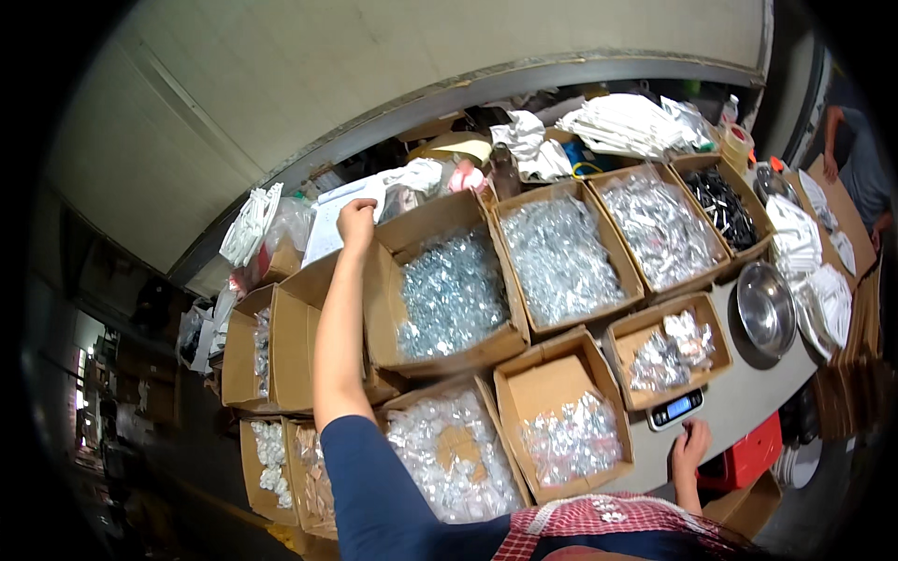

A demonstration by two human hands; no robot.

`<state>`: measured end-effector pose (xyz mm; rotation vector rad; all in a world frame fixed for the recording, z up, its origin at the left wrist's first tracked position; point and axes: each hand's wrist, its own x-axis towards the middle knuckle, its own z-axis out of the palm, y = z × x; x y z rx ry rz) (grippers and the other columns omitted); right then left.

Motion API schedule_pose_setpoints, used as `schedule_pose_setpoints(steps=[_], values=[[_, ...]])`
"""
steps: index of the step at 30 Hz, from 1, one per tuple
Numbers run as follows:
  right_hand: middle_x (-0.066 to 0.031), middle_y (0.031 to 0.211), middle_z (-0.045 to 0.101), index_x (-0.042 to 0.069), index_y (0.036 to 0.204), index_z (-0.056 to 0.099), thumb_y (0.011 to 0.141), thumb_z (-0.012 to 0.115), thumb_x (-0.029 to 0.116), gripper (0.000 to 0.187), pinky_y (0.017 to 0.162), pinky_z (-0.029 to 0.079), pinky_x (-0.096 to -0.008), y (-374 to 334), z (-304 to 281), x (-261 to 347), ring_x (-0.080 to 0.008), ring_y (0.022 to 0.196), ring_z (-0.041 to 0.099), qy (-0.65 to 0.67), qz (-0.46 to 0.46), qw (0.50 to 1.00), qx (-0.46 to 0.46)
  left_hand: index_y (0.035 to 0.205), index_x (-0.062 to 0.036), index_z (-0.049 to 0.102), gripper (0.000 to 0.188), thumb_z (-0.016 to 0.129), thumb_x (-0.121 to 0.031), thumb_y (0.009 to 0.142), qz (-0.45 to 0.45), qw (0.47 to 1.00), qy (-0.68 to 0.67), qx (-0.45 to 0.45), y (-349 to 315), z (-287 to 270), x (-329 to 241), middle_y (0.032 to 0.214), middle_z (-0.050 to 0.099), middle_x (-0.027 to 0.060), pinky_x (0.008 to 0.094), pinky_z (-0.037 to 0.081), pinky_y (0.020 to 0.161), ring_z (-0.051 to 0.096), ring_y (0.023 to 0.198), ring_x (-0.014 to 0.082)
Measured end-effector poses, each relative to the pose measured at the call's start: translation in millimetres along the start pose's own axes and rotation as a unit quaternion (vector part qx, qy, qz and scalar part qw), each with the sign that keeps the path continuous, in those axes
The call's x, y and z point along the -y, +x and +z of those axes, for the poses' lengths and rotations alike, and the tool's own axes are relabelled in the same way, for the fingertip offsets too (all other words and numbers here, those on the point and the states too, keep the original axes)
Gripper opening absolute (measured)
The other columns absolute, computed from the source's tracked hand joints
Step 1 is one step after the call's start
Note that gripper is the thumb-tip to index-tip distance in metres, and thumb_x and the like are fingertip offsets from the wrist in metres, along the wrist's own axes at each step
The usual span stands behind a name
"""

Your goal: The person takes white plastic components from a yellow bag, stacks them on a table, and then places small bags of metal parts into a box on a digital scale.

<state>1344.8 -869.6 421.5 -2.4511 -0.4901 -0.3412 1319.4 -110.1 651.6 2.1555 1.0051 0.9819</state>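
My left arm stretches far forward over the cardboard boxes. My left hand [356, 225] is closed at the right edge of some white papers [329, 219]; whether its fingers pinch a sheet I cannot make out. Beside it stands a big box [388, 301] of small shiny clear packets [451, 294]. My right hand [690, 447] rests low at the table's near edge, fingers loosely bent and holding nothing visible. Just beyond it is a small digital scale [675, 409] with a lit blue display. A shallow box [666, 323] holding silvery packets [662, 360] sits against the scale.
More open boxes hold clear packets [561, 257], black pieces [720, 208] and white pieces [271, 458]. A steel bowl [765, 309] stands on the right, above a red stool [756, 453]. White bundles [622, 126] line the back. Another person [859, 154] is at far right.
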Motion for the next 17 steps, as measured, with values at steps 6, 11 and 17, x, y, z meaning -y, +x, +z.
schedule_pose_setpoints(steps=[6, 11, 17], values=[[-0.0147, 0.087, 0.050, 0.001, 0.091, 0.051, 0.070, 0.047, 0.002, 0.021, 0.081, 0.036, -0.0440, 6, -4, 10, -0.0347, 0.086, 0.047, -0.049, 0.027, 0.998, 0.021, 0.100, -0.0018, 0.071, 0.041, 0.070, -0.031, 0.072, -0.015, 0.926, 0.339, 0.164, 52, 67, 2, 0.094, 0.070, 0.0198, 0.0385, 0.051, 0.080, 0.067, 0.091, 0.0312], [-0.0145, 0.088, 0.049, 0.001, 0.093, 0.050, 0.070, 0.047, 0.001, 0.023, 0.081, 0.035, -0.0439, 1, -7, 12, -0.0343, 0.086, 0.046, -0.061, 0.019, 0.997, 0.032, 0.095, 0.0024, 0.070, 0.040, 0.064, -0.027, 0.069, -0.075, 0.931, 0.324, 0.150, 64, 57, 24, 0.098, 0.068, 0.0234, 0.0379, 0.052, 0.081, 0.068, 0.092, 0.0314], [-0.0143, 0.090, 0.050, 0.001, 0.094, 0.051, 0.070, 0.048, 0.000, 0.023, 0.083, 0.034, -0.0431, 0, -11, 7, -0.0338, 0.088, 0.047, -0.049, 0.003, 0.998, 0.034, 0.063, -0.0018, 0.060, 0.018, 0.060, -0.012, 0.078, -0.152, 0.938, -0.296, 0.092, 41, 9, 0, 0.060, 0.058, 0.0058, 0.0243, 0.050, 0.054, 0.057, 0.050, 0.0159]])
